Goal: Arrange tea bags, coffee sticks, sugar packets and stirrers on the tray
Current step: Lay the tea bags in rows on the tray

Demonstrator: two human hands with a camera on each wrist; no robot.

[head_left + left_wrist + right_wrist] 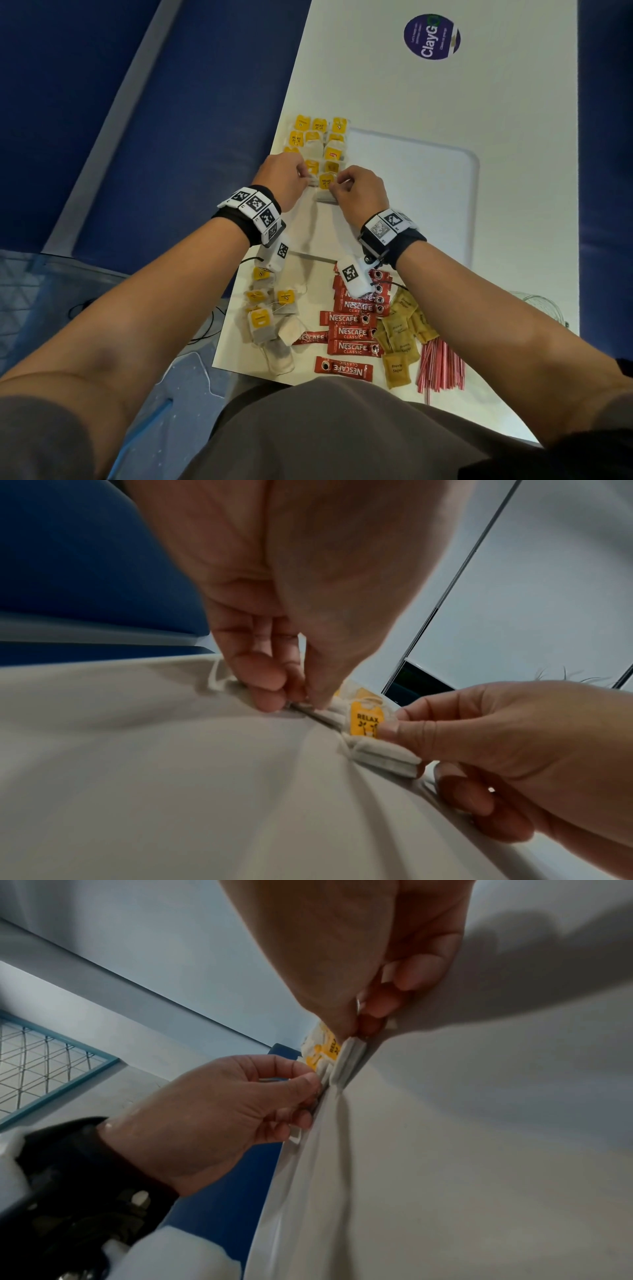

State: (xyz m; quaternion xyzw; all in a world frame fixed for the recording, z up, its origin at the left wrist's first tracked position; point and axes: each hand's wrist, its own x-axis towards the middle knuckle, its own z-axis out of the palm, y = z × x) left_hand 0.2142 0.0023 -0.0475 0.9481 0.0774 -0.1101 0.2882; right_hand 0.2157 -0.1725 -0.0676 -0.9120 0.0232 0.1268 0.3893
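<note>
Tea bags (pixel 270 325) still waiting lie loose on the table (pixel 394 85) at its near left corner, under your left forearm, strings trailing. Just right of them sit the red coffee sticks (pixel 352 332), then the brown sugar packets (pixel 400 346), then the bundle of striped stirrers (pixel 442 370) at the near right. None of these is on the tray (pixel 445 205) yet, so most of the task looks undone.

Further out, your two hands meet at the tray's left side. Your left hand (pixel 282 178) has its fingertips curled and pinching the edge of a tea bag in the left column; your right hand (pixel 359 192) pinches the nearest tea bag (pixel 325 185), the one with the yellow RELAX tag (pixel 365 722), thumb on the tag and fingers under the bag's edge. In the left wrist view that bag lies on top of another.

To seat it well, I judge you should keep the pinch light, lay the bag flat with its tag uppermost, and square its edge with the column beyond before letting go. Mind the strings: one snagged on a finger could drag a neighbour out of line.

Beyond your hands the placed tea bags (pixel 318 137) run in rows toward the far left corner of the tray, overlapping a little. The rest of the tray is bare. Far off on the table is a round purple sticker (pixel 431 37), well clear of the work.
</note>
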